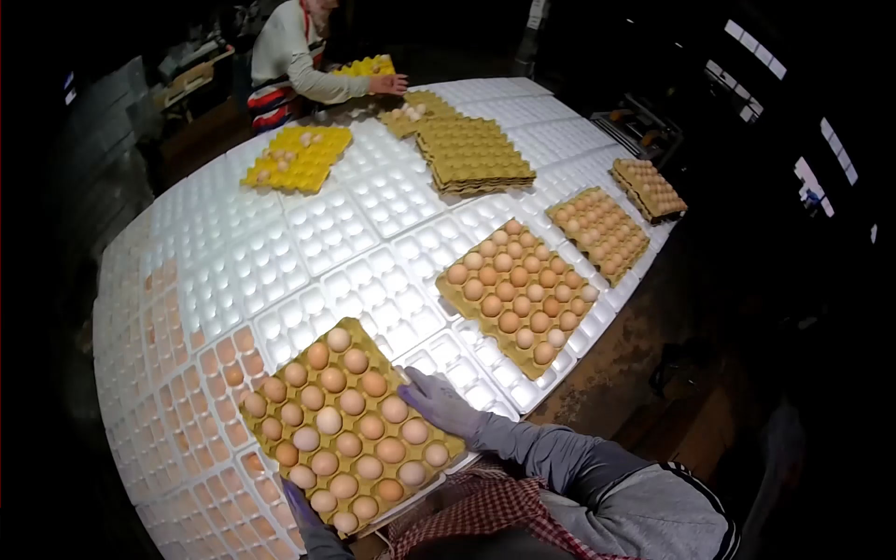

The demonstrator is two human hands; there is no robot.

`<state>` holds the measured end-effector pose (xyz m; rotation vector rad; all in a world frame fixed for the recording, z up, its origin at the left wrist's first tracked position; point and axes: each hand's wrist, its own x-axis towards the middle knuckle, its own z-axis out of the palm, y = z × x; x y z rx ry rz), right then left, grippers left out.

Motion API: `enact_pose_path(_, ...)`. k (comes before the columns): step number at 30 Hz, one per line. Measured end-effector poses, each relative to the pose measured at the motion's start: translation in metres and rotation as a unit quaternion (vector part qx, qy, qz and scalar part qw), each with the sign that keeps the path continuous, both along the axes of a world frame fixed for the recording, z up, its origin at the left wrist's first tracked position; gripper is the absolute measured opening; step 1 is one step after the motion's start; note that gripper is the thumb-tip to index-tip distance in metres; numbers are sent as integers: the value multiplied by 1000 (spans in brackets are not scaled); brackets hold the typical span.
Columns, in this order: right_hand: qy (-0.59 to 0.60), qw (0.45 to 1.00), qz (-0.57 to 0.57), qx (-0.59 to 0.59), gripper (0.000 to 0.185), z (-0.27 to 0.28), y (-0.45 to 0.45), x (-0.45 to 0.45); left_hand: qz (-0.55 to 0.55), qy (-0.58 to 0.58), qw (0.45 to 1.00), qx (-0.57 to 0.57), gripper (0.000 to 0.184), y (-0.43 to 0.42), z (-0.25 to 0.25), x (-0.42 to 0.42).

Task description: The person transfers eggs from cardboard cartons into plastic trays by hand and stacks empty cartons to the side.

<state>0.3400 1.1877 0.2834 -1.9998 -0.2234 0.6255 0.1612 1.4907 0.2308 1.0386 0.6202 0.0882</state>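
Note:
A square brown egg tray (350,425) full of brown eggs lies near the front edge of the white surface. At its right side is my right hand (434,399), gloved in grey-purple, its thumb side against the tray's edge. My left hand (301,504), in a similar glove, is at the tray's lower left edge, partly hidden beneath it. The tray is between both hands. Another full tray (518,294) sits to the right, beyond my right hand.
Two more egg-filled trays (600,231) (650,189) lie along the right edge. Farther back are a stack of brown trays (476,154) and a yellow tray (299,159) with several eggs. A co-worker (308,70) reaches over the far side. White moulded trays (243,252) cover the table.

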Motion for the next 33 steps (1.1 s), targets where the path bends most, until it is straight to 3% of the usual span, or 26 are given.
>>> enact_pose_path(1, -245, 967, 9, -72, 43, -25, 2, -10, -14, -2, 999, 33, 58, -5, 7, 15)
enact_pose_path(2, -476, 858, 92, -172, 50, -41, -7, -11, -21, -6, 998, 66, 58, -9, 15, 27)
enact_pose_path(3, -472, 848, 116, -213, 58, -42, -7, -11, -28, -12, 996, 88, 58, -13, 20, 34)
enact_pose_path(5, -556, 761, 203, -266, 52, -84, -3, 8, -36, -26, 992, 117, 58, -23, 31, 49)
enact_pose_path(6, -449, 872, 161, -109, 59, -93, 3, 11, -38, -34, 990, 129, 58, -28, 35, 54)
enact_pose_path(7, -318, 939, 118, 55, 65, -97, 5, 13, -38, -40, 989, 140, 58, -33, 38, 56)
enact_pose_path(8, -208, 971, 82, 89, 59, -80, 8, 8, -39, -46, 986, 152, 58, -37, 41, 59)
enact_pose_path(9, -215, 968, 83, 95, 59, -82, 10, 9, -38, -54, 984, 163, 58, -42, 44, 61)
enact_pose_path(11, -406, 910, 65, 56, 50, -84, 12, 9, -38, -70, 981, 179, 58, -53, 50, 65)
enact_pose_path(13, -345, 931, 53, 107, 45, -36, 2, 15, -39, -76, 978, 190, 58, -61, 55, 67)
enact_pose_path(15, -34, 972, 39, 227, 46, -7, -8, 24, -38, -81, 976, 197, 58, -68, 60, 69)
enact_pose_path(16, -305, 930, 114, 171, 50, -49, -15, 36, -37, -85, 975, 201, 58, -70, 61, 70)
enact_pose_path(18, -150, 975, 119, 112, 53, 59, -61, 19, -35, -98, 973, 205, 58, -72, 66, 71)
enact_pose_path(19, -268, 951, 143, 62, 54, 43, -75, 25, -37, -104, 972, 206, 58, -74, 66, 70)
enact_pose_path(22, -312, 941, 120, 53, 50, 25, -115, 39, -36, -132, 971, 198, 58, -84, 59, 73)
enact_pose_path(24, -161, 976, 25, 147, 49, 26, -134, 52, -28, -150, 966, 208, 55, -92, 32, 84)
enact_pose_path(25, -124, 976, -18, 177, 50, 25, -140, 53, -16, -181, 966, 186, 54, -125, 51, 93)
enact_pose_path(27, -73, 971, -82, 211, 51, 20, -145, 52, -44, -111, 968, 222, 53, -109, -19, 106)
enact_pose_path(29, -55, 967, -131, 209, 52, 16, -148, 44, -34, -88, 975, 201, 54, -123, -6, 92)
enact_pose_path(31, -85, 972, -156, 151, 54, 18, -153, 40, -43, -118, 980, 154, 56, -145, 6, 105)
enact_pose_path(33, -200, 971, -128, 26, 55, 33, -156, 37, -48, -109, 976, 182, 58, -144, 3, 104)
